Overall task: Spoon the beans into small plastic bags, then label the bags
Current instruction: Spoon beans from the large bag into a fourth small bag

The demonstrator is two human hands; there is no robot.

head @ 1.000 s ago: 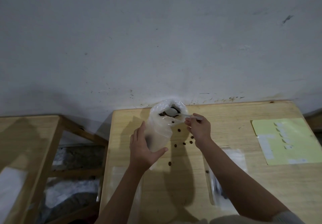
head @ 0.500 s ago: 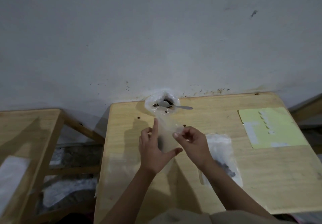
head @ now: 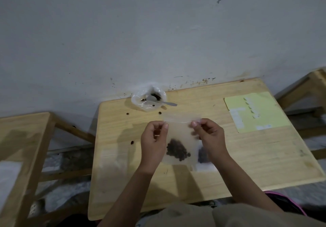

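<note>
Your left hand and right hand each pinch a top corner of the small bag, holding it up between them; beans sit low inside; beyond your hands, the spoon rests in the bean sack.

Small clear plastic bag, held upright above the table, dark beans heaped at its bottom. Open supply bag at the far edge holds beans and a spoon. Yellow label sheet lies flat, far right.

wall: grey, scuffed, dark specks above the bench
second wooden table: at far left, apart from the bench
wooden frame: at far right edge
floor: grey, beneath both
</note>
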